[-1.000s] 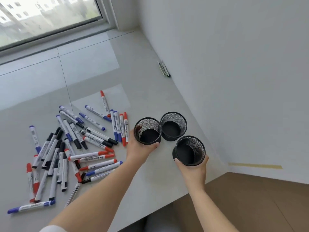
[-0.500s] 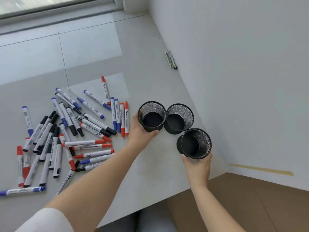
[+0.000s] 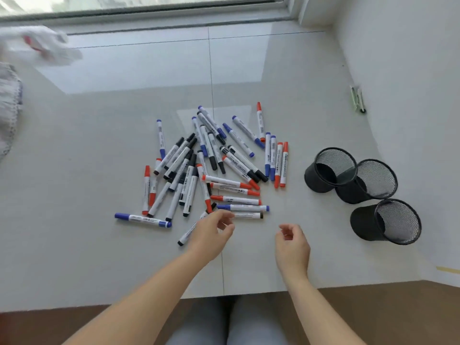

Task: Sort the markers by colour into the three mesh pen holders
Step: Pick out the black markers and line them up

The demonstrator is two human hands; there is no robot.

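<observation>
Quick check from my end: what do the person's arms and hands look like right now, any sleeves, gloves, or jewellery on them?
Both forearms are bare as far as the frame shows; no sleeve is visible now. The left hand and right hand wear no gloves, and no rings, watch or bracelets show on the visible sides. Below the arms, light blue-grey trousers cover the knees.

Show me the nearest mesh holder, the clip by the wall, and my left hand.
nearest mesh holder (image 3: pixel 362 224): head view, dark outer wall.
clip (image 3: pixel 357 98): head view, middle of its body.
left hand (image 3: pixel 211 234): head view, back of the hand.
</observation>
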